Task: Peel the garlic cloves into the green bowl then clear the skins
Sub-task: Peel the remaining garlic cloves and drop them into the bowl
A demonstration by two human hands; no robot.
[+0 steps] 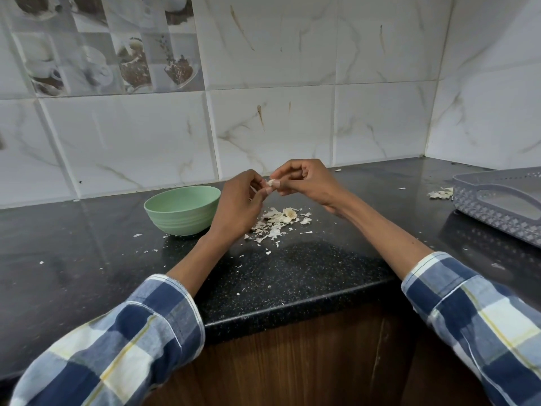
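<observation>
Peeling is mid-step: the left hand [237,206] and right hand [304,180] pinch one garlic clove [270,183] between their fingers above the skins [278,221] on the table [292,268], and next, I judge, the bared clove must drop into the green bowl [181,209] just left of the fingers.

A single head view looks forward and down from above the counter [292,268] edge, facing the tiled wall [292,112]; both forearms reach in from below, hands close and central, corner at right.
</observation>
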